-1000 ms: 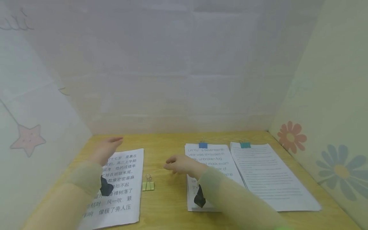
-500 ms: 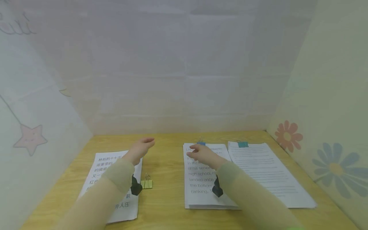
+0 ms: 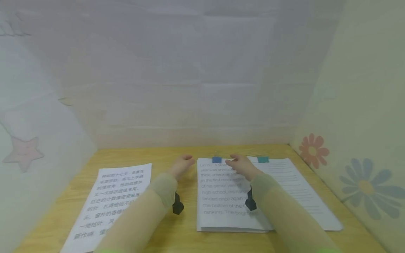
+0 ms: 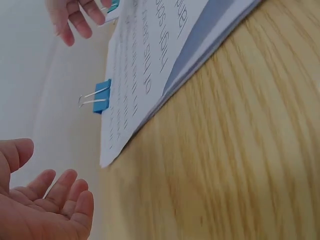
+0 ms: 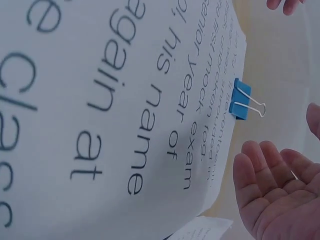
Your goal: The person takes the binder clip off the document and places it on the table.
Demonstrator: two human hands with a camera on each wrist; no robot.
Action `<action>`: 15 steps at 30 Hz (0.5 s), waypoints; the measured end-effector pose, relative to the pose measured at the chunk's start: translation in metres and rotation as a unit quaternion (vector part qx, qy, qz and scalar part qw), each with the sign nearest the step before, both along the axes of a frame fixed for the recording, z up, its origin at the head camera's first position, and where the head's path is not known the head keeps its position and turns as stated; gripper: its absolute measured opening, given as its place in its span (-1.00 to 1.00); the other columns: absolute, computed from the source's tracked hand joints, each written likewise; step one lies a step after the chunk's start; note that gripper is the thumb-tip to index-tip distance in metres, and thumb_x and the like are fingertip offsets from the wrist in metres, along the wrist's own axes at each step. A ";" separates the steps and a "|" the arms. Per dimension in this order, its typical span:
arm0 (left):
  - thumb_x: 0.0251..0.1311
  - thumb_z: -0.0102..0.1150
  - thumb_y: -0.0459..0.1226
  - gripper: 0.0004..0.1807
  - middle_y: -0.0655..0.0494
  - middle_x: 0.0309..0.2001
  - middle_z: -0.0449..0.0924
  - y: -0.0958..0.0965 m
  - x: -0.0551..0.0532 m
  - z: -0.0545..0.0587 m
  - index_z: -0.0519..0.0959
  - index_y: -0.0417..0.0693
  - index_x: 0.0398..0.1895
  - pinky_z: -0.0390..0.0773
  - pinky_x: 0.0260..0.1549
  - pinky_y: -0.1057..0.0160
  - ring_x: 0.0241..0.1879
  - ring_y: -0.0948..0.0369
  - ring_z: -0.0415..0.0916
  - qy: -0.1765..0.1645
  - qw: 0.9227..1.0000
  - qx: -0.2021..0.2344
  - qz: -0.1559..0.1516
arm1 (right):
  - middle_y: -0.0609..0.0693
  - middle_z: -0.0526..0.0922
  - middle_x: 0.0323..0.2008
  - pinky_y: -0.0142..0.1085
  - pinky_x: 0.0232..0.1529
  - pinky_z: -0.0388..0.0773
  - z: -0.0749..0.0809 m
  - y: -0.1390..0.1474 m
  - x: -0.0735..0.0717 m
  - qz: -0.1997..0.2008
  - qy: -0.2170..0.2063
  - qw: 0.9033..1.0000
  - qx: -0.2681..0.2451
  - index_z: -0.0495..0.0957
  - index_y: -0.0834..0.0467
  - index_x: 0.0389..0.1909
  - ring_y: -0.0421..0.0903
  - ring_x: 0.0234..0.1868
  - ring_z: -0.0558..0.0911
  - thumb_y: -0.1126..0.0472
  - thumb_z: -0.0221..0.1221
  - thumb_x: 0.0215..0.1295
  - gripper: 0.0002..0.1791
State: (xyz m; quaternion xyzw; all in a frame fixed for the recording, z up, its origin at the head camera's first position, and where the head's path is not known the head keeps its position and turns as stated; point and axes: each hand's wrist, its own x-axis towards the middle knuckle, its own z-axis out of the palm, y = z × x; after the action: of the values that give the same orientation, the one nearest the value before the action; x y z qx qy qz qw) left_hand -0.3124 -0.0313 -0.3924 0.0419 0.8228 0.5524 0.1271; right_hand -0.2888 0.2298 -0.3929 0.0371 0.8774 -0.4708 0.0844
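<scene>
A stack of printed English pages (image 3: 221,196) lies right of the middle, with a blue binder clip (image 3: 217,160) on its top edge. My left hand (image 3: 182,166) hovers just left of that stack's upper corner, fingers loosely bent and holding nothing. Over the stack's upper right part is my right hand (image 3: 242,166), also holding nothing, its fingers nearly straight in the right wrist view. The blue clip sits between the two hands, touched by neither; its wire handles (image 5: 252,102) stick out past the paper. The left forearm hides the right part of a stack of Chinese pages (image 3: 117,189).
A second English stack (image 3: 303,196) with a teal binder clip (image 3: 263,159) lies farther right, partly behind the right forearm. The wooden tabletop (image 3: 180,225) meets a pale back wall (image 3: 202,105). Side walls carry flower and star drawings.
My left hand has moved right, from above the Chinese pages to beside the English stack. My right hand has shifted right and away from me, toward the blue clip. The yellow-green clip is now hidden.
</scene>
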 end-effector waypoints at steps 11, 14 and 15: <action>0.34 0.07 -0.20 -0.43 -0.18 0.36 0.25 0.040 -0.027 -0.022 0.26 -0.17 0.37 0.17 0.30 -0.15 0.35 -0.16 0.17 -0.030 0.997 0.019 0.069 | 0.21 0.33 0.32 0.13 0.24 0.30 -0.007 0.016 -0.019 -0.048 -0.032 0.998 -0.010 0.09 0.08 0.46 0.19 0.22 0.44 -0.15 0.11 0.34 -0.21; 0.30 0.10 -0.25 -0.40 -0.19 0.36 0.25 0.046 -0.034 -0.029 0.24 -0.17 0.39 0.17 0.31 -0.14 0.34 -0.16 0.17 -0.027 0.996 0.016 0.089 | 0.22 0.32 0.33 0.15 0.27 0.27 -0.008 0.019 -0.024 -0.054 -0.039 0.998 -0.011 0.08 0.09 0.47 0.19 0.23 0.44 -0.14 0.10 0.36 -0.22; 0.29 0.12 -0.26 -0.39 -0.19 0.36 0.25 0.047 -0.036 -0.031 0.24 -0.17 0.39 0.18 0.30 -0.13 0.34 -0.15 0.18 -0.024 0.995 0.009 0.093 | 0.22 0.33 0.32 0.13 0.27 0.27 -0.009 0.021 -0.026 -0.054 -0.038 0.998 -0.010 0.08 0.09 0.47 0.19 0.23 0.44 -0.13 0.10 0.37 -0.23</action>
State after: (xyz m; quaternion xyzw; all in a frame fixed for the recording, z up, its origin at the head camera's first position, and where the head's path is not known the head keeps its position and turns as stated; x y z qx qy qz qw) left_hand -0.3484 0.0159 -0.4232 -0.0471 0.8148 0.5701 0.0944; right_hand -0.3148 0.2505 -0.4019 0.1015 0.8658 -0.4813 0.0921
